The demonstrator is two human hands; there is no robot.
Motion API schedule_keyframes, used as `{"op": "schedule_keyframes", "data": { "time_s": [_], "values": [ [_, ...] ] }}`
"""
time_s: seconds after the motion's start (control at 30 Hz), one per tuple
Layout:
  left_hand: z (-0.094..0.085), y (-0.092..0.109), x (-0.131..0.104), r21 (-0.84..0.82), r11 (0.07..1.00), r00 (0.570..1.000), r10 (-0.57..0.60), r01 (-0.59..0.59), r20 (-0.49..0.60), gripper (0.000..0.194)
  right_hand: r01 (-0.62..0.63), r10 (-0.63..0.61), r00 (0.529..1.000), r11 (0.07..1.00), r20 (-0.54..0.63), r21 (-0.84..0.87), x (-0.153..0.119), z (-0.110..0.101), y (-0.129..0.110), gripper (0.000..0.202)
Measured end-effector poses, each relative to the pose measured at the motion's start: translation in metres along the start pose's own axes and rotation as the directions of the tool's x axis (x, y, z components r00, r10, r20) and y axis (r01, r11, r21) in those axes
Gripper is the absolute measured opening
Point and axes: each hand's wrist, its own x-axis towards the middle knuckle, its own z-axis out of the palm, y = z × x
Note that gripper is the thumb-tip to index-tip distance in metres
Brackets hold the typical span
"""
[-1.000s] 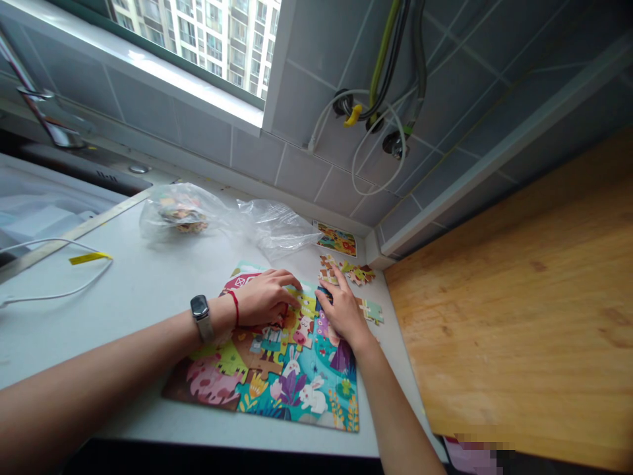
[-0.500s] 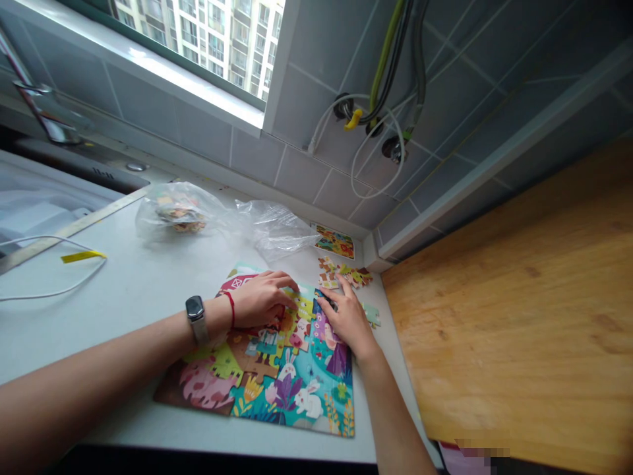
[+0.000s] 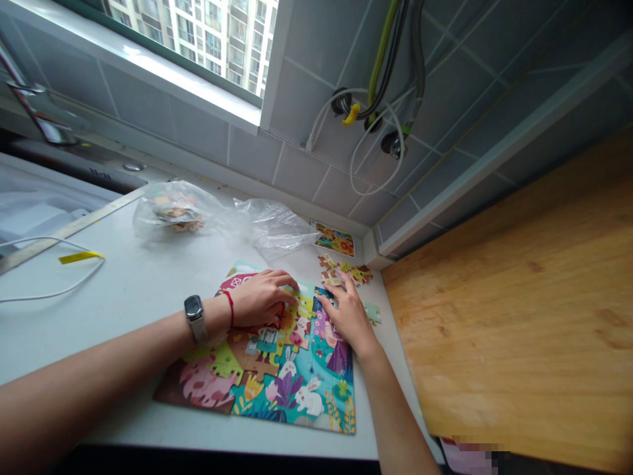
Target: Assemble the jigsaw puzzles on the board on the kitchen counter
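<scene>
A colourful jigsaw puzzle (image 3: 309,398), with joined pieces showing white rabbits, a pink animal and plants, lies flat on the white counter. My left hand (image 3: 264,298) rests on its upper part, fingers spread and slightly bent, covering some pieces. At the top right edge is my right hand (image 3: 349,316), its fingers apart over a dark blue puzzle piece (image 3: 324,300). Just beyond these fingertips sit several loose puzzle pieces (image 3: 359,273). A pale green piece (image 3: 372,312) lies to the right of that hand. I see nothing gripped in either hand.
A clear plastic bag (image 3: 175,214) with more pieces inside lies behind the puzzle. A small picture card (image 3: 335,239) sits near the wall. On the right stands a wooden board (image 3: 514,316). A white cable (image 3: 54,298) and the sink tap (image 3: 54,128) are at left.
The fingers of my right hand have straightened and spread a little, shifting slightly up from the dark blue piece. My left hand stays in place on the puzzle.
</scene>
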Motion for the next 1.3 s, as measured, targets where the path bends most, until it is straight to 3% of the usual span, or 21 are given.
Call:
{"op": "schedule_keyframes", "data": {
  "time_s": [0.27,0.53,0.77,0.93,1.03,1.2,1.3],
  "values": [
    [0.0,0.0,0.0,-0.003,1.0,1.0,-0.006,0.006,0.003,0.042,0.027,-0.015,0.993,0.995,-0.116,0.101,0.003,-0.012,0.009,0.003],
    [0.0,0.0,0.0,-0.008,1.0,1.0,-0.002,0.002,-0.005,0.042,0.085,-0.043,0.988,0.955,-0.15,0.284,0.002,-0.014,0.01,0.011],
    [0.003,-0.002,0.0,-0.012,1.0,1.0,0.011,-0.011,-0.019,0.041,0.182,-0.114,0.966,0.936,-0.231,0.302,0.0,-0.019,0.005,0.008],
    [0.002,-0.001,0.0,-0.011,1.0,0.998,0.013,-0.013,-0.058,0.052,0.209,-0.17,0.978,0.866,-0.124,0.455,-0.004,-0.027,-0.005,0.018],
    [0.002,-0.002,0.0,-0.002,1.0,0.996,0.002,-0.002,-0.091,0.054,0.207,-0.195,0.978,0.9,-0.069,0.384,-0.006,-0.029,-0.01,0.031],
    [0.004,-0.003,-0.001,-0.009,0.999,0.996,0.03,-0.031,-0.087,0.04,0.198,-0.212,0.977,0.933,0.013,0.299,-0.005,-0.02,-0.01,0.031],
    [0.004,-0.002,-0.001,-0.01,1.0,0.995,0.017,-0.018,-0.093,0.042,0.189,-0.215,0.972,0.956,0.098,0.226,-0.004,-0.012,-0.009,0.051]
  ]
}}
